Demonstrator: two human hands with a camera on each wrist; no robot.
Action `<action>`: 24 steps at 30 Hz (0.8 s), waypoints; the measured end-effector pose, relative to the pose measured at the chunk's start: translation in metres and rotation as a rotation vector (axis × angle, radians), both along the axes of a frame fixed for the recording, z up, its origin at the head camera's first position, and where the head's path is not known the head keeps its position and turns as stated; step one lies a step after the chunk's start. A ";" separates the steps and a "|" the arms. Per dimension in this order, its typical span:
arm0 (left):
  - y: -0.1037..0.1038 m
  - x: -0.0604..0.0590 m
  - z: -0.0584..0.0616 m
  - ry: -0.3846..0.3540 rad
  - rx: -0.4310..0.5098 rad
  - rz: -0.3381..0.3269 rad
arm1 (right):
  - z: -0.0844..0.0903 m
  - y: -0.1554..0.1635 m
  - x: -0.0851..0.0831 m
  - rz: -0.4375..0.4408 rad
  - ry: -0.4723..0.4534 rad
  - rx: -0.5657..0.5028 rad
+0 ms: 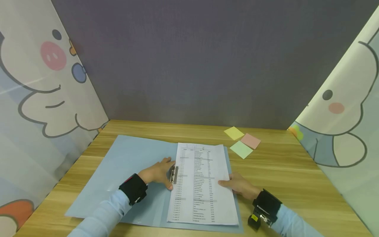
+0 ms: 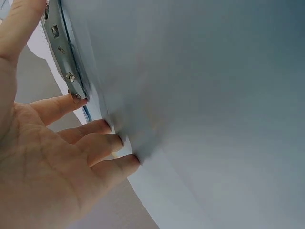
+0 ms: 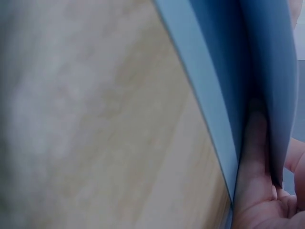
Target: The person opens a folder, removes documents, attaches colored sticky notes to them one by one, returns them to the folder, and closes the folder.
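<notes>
Folder (image 1: 130, 164) lies open on desk (image 1: 296, 177). My left hand (image 1: 157, 172) rests at its metal clip (image 1: 174, 174), fingers straight, tips pressing cover beside clip. Printed sheet (image 1: 202, 184) sits on right half. My right hand (image 1: 241, 186) pinches sheet's right edge, thumb on top. Step, I judge: seating sheet under clip; next needs clip lifted. 3 sticky notes (image 1: 242, 141) well apart, far right.

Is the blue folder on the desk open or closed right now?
Open: the blue folder lies spread flat, its metal clip exposed beside the printed sheet.
</notes>
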State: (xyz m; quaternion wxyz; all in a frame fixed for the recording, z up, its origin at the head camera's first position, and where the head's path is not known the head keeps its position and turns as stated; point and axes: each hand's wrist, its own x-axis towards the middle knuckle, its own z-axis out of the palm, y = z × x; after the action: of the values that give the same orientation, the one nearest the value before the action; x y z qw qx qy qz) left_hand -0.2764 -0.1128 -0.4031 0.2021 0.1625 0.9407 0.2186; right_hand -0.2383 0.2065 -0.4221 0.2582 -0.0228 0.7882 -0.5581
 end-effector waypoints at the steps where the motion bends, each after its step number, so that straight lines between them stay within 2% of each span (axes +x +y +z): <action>1: 0.000 0.000 -0.001 0.002 0.003 0.001 | 0.000 0.000 0.000 0.003 0.001 -0.002; 7: -0.001 0.000 -0.002 0.017 0.032 -0.004 | -0.001 0.000 -0.001 0.007 -0.003 -0.016; 15: -0.004 -0.001 -0.007 0.024 0.037 -0.027 | -0.001 -0.003 -0.001 -0.037 -0.004 0.081; 21: -0.007 -0.002 -0.004 -0.017 0.046 -0.033 | -0.002 0.001 -0.002 0.011 0.003 0.005; 24: -0.009 -0.003 -0.001 -0.062 0.074 -0.030 | -0.003 0.003 -0.002 0.033 -0.007 -0.037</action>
State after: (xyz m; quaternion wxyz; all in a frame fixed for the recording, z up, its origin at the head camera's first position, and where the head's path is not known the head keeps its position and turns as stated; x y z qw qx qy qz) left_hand -0.2793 -0.1216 -0.4044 0.2282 0.1773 0.9227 0.2551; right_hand -0.2400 0.2090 -0.4256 0.2699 -0.0387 0.7764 -0.5682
